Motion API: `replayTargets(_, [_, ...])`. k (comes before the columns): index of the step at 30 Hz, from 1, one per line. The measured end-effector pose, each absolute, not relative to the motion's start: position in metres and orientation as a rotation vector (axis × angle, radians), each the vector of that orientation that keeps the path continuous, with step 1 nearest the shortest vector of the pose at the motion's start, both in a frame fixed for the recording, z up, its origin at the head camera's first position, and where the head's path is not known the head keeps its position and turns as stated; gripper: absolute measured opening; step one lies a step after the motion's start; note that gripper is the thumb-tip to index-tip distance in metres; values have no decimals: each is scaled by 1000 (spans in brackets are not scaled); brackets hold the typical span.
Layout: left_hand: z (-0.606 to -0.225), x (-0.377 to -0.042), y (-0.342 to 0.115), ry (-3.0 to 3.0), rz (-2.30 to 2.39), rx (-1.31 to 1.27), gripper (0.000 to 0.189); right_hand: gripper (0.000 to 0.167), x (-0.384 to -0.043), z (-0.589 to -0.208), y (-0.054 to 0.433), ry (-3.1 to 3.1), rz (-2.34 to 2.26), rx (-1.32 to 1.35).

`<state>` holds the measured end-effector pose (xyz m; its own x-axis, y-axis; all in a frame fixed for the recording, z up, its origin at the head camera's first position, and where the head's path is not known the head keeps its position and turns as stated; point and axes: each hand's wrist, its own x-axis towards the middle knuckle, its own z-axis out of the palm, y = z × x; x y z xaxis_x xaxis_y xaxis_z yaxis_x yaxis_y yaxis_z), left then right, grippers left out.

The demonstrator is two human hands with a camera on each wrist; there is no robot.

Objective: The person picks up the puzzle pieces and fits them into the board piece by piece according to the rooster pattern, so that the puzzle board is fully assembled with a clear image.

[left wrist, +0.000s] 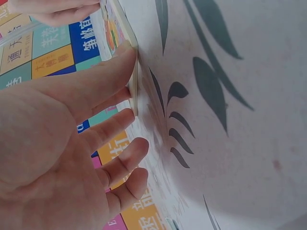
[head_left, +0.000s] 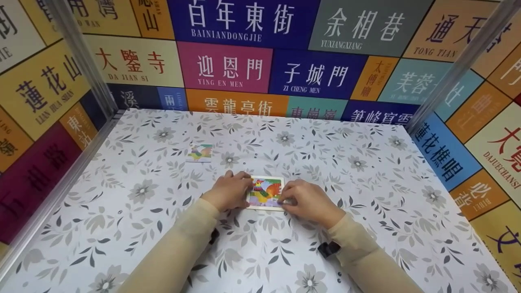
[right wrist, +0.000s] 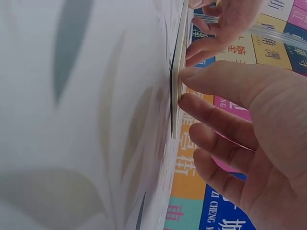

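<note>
A small rooster picture puzzle [head_left: 266, 193] in a pale frame lies flat on the patterned tabletop. At its left edge my left hand [head_left: 230, 191] grips the frame, thumb near the front corner and index finger farther along. The other left fingers are loosely bent in the left wrist view. My right hand [head_left: 311, 201] pinches at the puzzle's right edge, low near the corner. Thumb and index fingertips touch the thin board [right wrist: 176, 96] in the right wrist view; whether a loose piece sits between them is hidden.
A small card [head_left: 200, 153] with a similar rooster picture lies farther back and left. The white table [head_left: 244, 252] has grey flowers and leaves. Panels with large lettering [head_left: 228, 67] stand along the back and sides, with clear posts [head_left: 460, 57] at the corners.
</note>
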<state>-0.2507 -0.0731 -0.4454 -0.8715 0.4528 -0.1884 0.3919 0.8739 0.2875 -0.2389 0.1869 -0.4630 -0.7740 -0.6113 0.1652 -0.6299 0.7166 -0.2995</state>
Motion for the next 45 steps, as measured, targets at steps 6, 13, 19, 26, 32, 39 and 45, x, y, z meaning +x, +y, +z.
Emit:
replayTargets(6, [-445,-250,-73,2799,360,642,50,11,-238,-463,185,-2877,523,1035])
replayTargets(13, [-445,-250,-73,2800,369,632,49,11,-239,-463,183,-2869,517,1059])
replayTargets(19, [-446,-251,-73,2792,369,616,48,10,-240,-463,181,-2868,504,1060])
replayTargets(26, [-446,-251,-73,2781,383,611,50,9,-239,-463,181,-2872,510,1042])
replayTargets(32, [-446,-251,-73,2808,341,655,49,8,-240,-463,180,-2896,558,1016])
replayTargets(39, [-446,-249,-73,2775,358,596,49,9,-243,-464,179,-2964,695,991])
replayTargets(45, [-443,-249,-72,2769,383,590,55,10,-245,-464,182,-2961,736,989])
